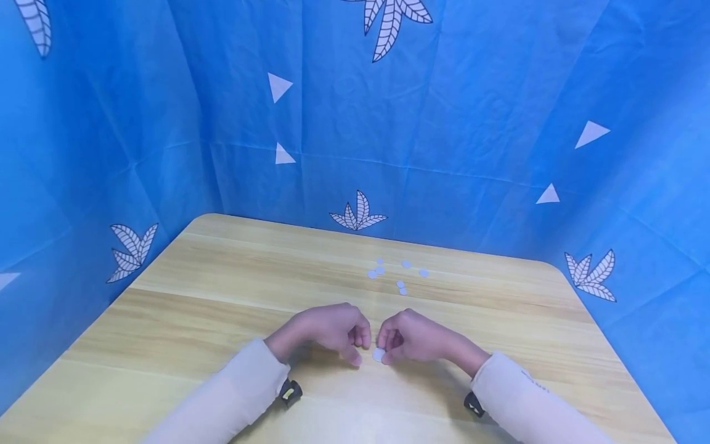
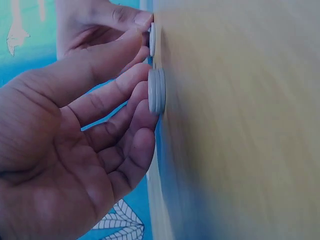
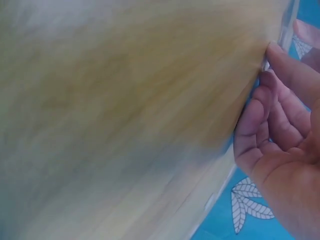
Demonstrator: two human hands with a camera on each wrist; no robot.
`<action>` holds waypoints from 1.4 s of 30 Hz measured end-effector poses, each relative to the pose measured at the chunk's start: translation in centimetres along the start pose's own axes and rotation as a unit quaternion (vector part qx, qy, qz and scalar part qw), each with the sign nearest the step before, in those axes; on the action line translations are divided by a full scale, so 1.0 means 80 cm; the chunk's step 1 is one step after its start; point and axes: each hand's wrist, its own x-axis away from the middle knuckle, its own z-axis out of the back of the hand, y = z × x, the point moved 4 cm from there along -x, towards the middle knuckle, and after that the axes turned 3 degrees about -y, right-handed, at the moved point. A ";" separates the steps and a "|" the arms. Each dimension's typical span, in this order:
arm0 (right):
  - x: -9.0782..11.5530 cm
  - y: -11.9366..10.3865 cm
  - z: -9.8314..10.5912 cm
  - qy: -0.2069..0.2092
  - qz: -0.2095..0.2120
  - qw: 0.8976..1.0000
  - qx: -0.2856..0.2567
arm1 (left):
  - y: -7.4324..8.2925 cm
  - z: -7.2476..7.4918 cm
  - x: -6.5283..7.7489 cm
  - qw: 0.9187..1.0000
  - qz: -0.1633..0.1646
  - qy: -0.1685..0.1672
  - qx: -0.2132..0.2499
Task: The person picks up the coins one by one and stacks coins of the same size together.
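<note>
My right hand (image 1: 413, 336) pinches a small white disc (image 1: 379, 355) by its edge, low over the table. In the left wrist view this disc (image 2: 152, 39) stands between the right thumb and fingertips. Just across a narrow gap is my left hand (image 1: 335, 330), fingers loosely bent and thumb apart from them. A short stack of white discs (image 2: 157, 91) lies right at its fingertips in the left wrist view. From the head view that stack is not seen apart from the hands. The right wrist view shows the right hand (image 3: 287, 115) at the picture's edge.
Several more white discs (image 1: 379, 270) lie scattered farther back on the wooden table (image 1: 222, 265), a few touching or overlapping. Blue cloth (image 1: 355, 111) with leaf and triangle prints hangs around the far and side edges. Dark bands (image 1: 290, 393) sit at both wrists.
</note>
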 end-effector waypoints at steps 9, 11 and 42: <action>0.003 0.001 -0.001 0.012 -0.013 1.000 -0.008 | 0.011 -0.009 -0.017 1.000 0.014 0.012 -0.025; 0.003 0.001 -0.001 0.016 -0.013 1.000 -0.010 | 0.013 -0.010 -0.020 0.999 0.015 0.018 -0.030; 0.020 0.024 0.020 0.044 -0.039 0.998 -0.030 | 0.020 -0.013 -0.027 0.997 0.065 0.039 -0.011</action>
